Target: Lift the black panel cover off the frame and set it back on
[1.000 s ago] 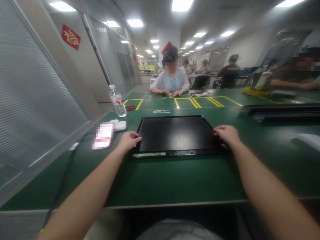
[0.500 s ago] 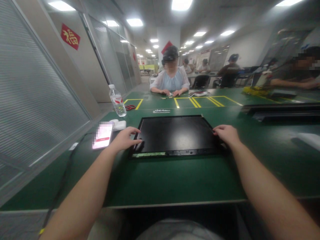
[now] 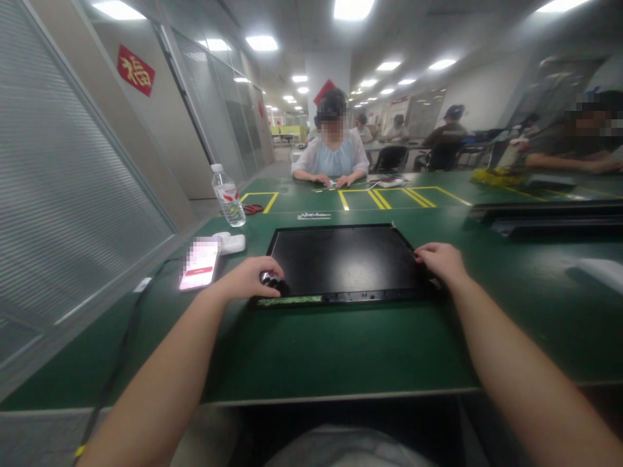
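Observation:
A flat black screen panel point(image 3: 335, 259) lies on the green table in front of me, with a green strip point(image 3: 292, 301) along its near edge. My left hand point(image 3: 248, 277) is at its near left corner, thumb and forefinger bent around the edge. A small dark shiny shape point(image 3: 273, 280) shows between them; I cannot make out what it is. At the right edge my right hand point(image 3: 444, 261) pinches the frame, thumb and forefinger together. Its other fingers are mostly hidden.
Left of the panel are a lit phone point(image 3: 199, 264), a white case point(image 3: 234, 243), a water bottle point(image 3: 228, 198) and red-handled scissors point(image 3: 253, 209). Long black parts point(image 3: 545, 220) lie to the right. A person point(image 3: 333, 152) sits opposite; yellow tape point(image 3: 389, 196) marks the table.
My left hand has slid slightly nearer to me along the panel's left edge, and its thumb is lower, at the near corner. The right hand and the panel stay in place.

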A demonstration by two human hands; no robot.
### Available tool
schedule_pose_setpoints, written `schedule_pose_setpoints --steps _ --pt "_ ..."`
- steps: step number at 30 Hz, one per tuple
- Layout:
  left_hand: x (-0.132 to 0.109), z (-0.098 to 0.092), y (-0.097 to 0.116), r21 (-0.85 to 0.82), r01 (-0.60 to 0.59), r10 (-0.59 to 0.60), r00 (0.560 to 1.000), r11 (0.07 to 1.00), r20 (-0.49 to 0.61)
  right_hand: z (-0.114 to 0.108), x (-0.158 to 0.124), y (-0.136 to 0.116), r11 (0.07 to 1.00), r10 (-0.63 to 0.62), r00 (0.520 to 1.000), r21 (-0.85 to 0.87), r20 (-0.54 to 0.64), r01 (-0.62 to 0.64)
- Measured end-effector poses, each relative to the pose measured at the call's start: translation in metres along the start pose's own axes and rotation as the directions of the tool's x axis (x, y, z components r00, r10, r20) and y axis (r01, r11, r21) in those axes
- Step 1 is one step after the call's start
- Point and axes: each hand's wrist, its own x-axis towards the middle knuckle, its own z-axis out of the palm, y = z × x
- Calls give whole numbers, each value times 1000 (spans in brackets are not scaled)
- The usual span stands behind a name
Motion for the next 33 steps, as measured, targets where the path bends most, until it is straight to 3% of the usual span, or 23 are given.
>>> schedule_pose_setpoints --steps 5,13,21,23,25,29,33 --pt "0 2 3 12 22 -22 1000 1000 18 -1 -3 -4 1000 0 1000 -20 -7 0" --pt "0 3 14 -129 126 -122 992 984 34 -2 -6 -6 999 -5 1000 -33 -8 5" --pt "0 5 12 -89 92 -87 994 992 59 0 -2 -1 1000 -1 1000 0 -5 1" --pt "1 6 8 -79 142 -142 990 987 5 0 -2 -1 1000 3 1000 7 5 -3" --pt "3 7 1 -35 193 -196 973 981 -122 0 -1 -1 1000 6 1000 -4 7 -6" --pt "9 11 -22 99 265 -210 902 959 -378 -1 -2 -3 1000 11 1000 -13 8 -11" --pt "14 19 -41 160 453 -350 830 877 -435 -1 -4 -5 1000 8 1000 -15 8 -8"
